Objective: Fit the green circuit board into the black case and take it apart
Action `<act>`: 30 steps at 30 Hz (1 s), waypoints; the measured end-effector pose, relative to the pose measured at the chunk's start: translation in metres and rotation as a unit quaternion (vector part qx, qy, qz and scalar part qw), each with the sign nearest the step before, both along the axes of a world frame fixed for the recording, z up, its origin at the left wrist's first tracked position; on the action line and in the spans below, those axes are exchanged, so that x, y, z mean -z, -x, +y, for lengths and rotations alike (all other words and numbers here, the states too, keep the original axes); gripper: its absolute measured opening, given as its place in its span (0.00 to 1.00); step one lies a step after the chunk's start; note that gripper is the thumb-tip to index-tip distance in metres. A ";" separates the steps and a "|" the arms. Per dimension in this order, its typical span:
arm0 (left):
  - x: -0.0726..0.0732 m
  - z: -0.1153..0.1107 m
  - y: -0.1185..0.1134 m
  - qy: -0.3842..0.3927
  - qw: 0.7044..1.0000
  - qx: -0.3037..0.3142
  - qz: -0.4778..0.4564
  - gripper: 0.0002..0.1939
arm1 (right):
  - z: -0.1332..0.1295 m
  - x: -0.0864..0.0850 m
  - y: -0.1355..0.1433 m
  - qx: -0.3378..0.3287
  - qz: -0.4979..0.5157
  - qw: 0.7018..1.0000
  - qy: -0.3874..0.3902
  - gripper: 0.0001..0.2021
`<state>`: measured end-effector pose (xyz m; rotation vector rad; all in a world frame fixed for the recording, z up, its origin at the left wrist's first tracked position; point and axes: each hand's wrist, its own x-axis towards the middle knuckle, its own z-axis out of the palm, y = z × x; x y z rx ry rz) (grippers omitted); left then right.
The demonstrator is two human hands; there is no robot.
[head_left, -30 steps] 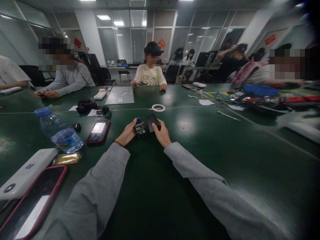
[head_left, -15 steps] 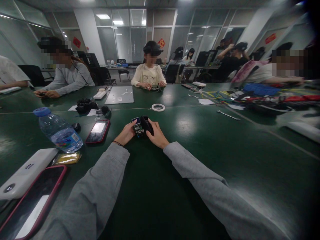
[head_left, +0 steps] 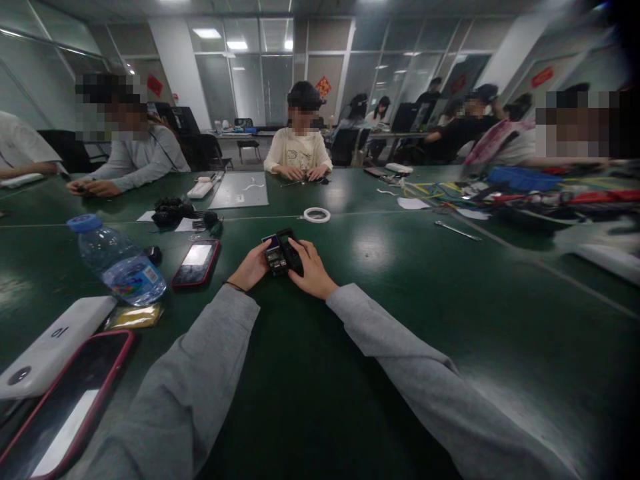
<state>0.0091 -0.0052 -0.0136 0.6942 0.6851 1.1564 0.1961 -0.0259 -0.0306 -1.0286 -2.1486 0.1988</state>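
Now pinching the board (head_left: 275, 259) with the left hand (head_left: 250, 268) and the case (head_left: 291, 255) with the right hand (head_left: 313, 270), side by side just below centre frame. Could drop the board through a loose thumb, or scrape its parts by tilting the case. Around: phone (head_left: 196, 263) and bottle (head_left: 123, 267) at mid-left; tape (head_left: 327, 216) just above centre, perhaps obstructing a forward reach.

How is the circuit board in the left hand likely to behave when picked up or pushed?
Probably stiff: the circuit board looks flat, with no visible sag in the left hand. Likely fragile, since its components and small screen are exposed, so pressing there might do harm. It may be light too, being small beside that hand.
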 end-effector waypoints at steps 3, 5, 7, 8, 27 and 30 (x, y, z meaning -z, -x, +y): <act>-0.002 -0.001 0.000 0.010 1.000 -0.014 -0.002 0.13 | -0.002 -0.001 0.001 0.010 -0.031 0.999 0.000 0.44; -0.003 -0.002 0.001 0.018 1.000 -0.020 -0.002 0.13 | -0.003 0.000 0.001 0.009 -0.046 0.999 -0.008 0.45; -0.003 -0.002 0.002 0.021 1.000 -0.017 0.001 0.12 | -0.003 0.000 0.001 0.005 -0.048 0.999 -0.017 0.44; -0.002 -0.001 0.002 0.021 1.000 -0.014 0.002 0.13 | -0.003 0.001 0.001 0.002 -0.046 0.999 -0.019 0.44; 0.001 0.000 0.003 0.022 1.000 0.011 0.005 0.14 | -0.005 -0.004 0.002 -0.009 -0.055 0.998 0.021 0.43; 0.001 0.000 0.003 0.028 1.000 0.010 0.004 0.14 | -0.003 -0.003 0.002 -0.014 -0.040 0.999 0.027 0.42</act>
